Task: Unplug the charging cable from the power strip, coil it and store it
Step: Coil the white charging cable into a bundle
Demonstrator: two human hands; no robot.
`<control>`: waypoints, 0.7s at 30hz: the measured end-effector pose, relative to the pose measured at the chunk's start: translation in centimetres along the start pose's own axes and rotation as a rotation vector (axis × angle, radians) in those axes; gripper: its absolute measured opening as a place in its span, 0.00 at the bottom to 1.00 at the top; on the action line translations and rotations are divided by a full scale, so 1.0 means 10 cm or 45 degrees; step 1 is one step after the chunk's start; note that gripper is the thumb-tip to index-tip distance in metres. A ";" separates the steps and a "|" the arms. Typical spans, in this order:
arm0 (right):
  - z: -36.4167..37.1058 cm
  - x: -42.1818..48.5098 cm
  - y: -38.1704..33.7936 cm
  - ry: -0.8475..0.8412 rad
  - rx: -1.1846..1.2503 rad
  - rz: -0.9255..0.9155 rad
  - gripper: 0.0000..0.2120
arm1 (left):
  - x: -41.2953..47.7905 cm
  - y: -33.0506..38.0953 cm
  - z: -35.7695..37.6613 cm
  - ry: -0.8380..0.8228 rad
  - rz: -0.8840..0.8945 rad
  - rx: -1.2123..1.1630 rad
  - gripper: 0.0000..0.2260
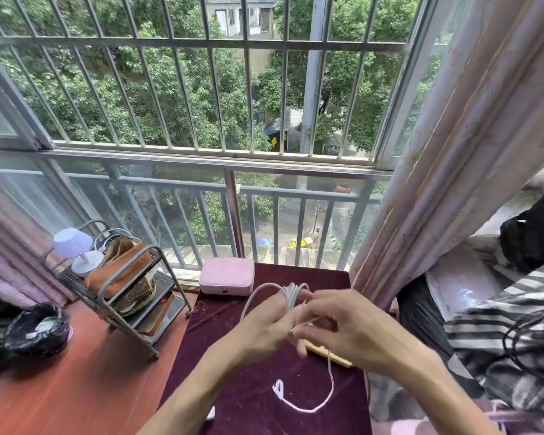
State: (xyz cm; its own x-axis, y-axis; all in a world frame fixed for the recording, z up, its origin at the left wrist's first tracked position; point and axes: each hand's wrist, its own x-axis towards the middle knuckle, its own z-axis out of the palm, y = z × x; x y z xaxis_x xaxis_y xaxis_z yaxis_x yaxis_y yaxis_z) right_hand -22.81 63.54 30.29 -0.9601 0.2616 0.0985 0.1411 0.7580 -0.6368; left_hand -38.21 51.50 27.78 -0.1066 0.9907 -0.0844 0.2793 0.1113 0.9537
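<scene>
Left hand (261,328) fingers grip upright cable (291,296) coil; right hand (343,328) pinches tail; plug toward person.

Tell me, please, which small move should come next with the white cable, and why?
Probably wind one more loop: the left hand holds the coil, the right hand pinches the cable, and its loose tail with the plug lies on the table.

Daylight comes through a barred window (201,89) onto green trees outside. Pale pink curtains (446,152) hang at the right (another at far left), above a reddish wooden floor (76,387) and a small metal rack (123,284).
</scene>
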 end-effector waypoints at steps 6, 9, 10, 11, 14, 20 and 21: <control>-0.23 0.20 0.22 -0.010 0.614 0.018 0.13 | -0.03 0.02 0.15 -0.073 -0.215 -0.785 0.27; -0.19 0.23 0.32 -0.190 0.783 0.103 0.25 | -0.05 0.02 0.15 -0.246 -0.165 -1.025 0.27; -0.17 0.23 0.32 -0.300 0.863 0.112 0.30 | -0.06 0.03 0.14 -0.311 -0.143 -1.055 0.28; -0.14 0.23 0.31 -0.407 0.965 0.114 0.35 | -0.07 0.05 0.13 -0.367 -0.139 -1.080 0.28; -0.01 0.21 0.28 -0.593 1.152 0.074 0.43 | -0.09 0.15 0.12 -0.577 -0.128 -1.173 0.29; 0.09 0.19 0.27 -0.471 1.099 0.096 0.25 | -0.15 0.23 0.02 -0.626 -0.226 -1.168 0.32; 0.09 0.18 0.29 -0.413 1.070 0.131 0.23 | -0.15 0.22 -0.01 -0.571 -0.232 -1.112 0.32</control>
State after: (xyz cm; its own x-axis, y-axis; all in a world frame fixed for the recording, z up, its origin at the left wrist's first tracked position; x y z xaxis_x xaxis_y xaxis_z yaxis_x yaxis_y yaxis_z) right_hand -24.38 65.68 27.94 -0.9913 0.0264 -0.1292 0.1297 0.0207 -0.9913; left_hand -37.49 50.25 30.02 0.3427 0.9221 -0.1799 -0.5240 0.3465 0.7780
